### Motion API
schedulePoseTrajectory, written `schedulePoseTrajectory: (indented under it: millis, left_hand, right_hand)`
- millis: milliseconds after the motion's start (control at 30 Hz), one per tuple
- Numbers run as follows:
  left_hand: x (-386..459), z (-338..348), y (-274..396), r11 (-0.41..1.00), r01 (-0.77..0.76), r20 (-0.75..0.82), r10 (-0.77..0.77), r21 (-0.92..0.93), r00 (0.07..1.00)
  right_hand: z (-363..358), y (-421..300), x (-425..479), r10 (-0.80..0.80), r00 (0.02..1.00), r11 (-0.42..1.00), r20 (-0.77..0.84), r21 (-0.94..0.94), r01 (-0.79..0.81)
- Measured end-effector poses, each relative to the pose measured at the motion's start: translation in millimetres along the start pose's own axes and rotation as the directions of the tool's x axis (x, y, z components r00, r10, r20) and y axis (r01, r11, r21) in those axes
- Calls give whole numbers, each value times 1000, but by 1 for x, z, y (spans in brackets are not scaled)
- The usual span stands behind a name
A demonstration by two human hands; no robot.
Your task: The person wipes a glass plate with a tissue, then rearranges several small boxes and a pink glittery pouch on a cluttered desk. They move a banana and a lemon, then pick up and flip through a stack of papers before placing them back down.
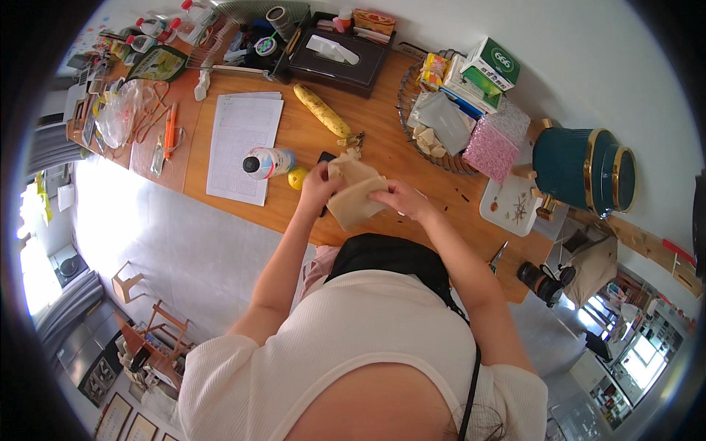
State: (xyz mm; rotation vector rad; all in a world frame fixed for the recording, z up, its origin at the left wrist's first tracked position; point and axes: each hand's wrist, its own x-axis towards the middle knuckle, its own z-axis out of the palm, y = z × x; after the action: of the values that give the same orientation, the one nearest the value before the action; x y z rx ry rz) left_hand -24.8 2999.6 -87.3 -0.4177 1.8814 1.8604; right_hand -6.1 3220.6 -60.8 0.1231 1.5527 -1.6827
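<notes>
Both of my hands hold a tan piece of paper or thin cloth (356,201) above the near edge of the wooden table (375,121). My left hand (320,187) pinches its left side, and its upper edge is uneven. On the right side, the fingers of my right hand (405,198) grip a folded part. A dark phone-like object (326,157) lies partly hidden behind my left hand. Beside that hand are a yellow lemon-like fruit (298,178) and a bottle with a black cap (269,163). Beyond the tan piece lies a spotted banana (322,111).
Printed papers (242,149) lie left. At the back stand a black tissue box (339,58) and a wire basket (405,105) with boxes. To the right are a white tray (504,212), a green canister with gold bands (568,168) and a pointed metal tool (498,256) near the edge.
</notes>
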Motion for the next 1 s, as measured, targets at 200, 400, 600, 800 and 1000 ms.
schedulePoseTrajectory:
  millis: [200,400,600,800,1000]
  left_hand:
    - [-51,-10,5,872,266,251,-173,-411,952]
    - [-63,-6,-26,993,28,-248,-55,-112,967]
    - [-71,-16,-25,950,-108,-456,-40,-294,889]
    - [-69,-18,-19,952,-89,-500,-72,-292,863]
    - [-55,-10,-21,936,-101,-429,-58,-337,901]
  right_hand:
    - [7,38,43,2,996,976,-90,-218,-22]
    - [34,35,69,-185,983,927,-17,-334,169]
    - [11,19,111,-251,965,366,-82,-931,16]
    - [-6,50,111,-415,907,-13,76,-997,77]
    - [-17,49,36,-662,748,220,50,-941,258]
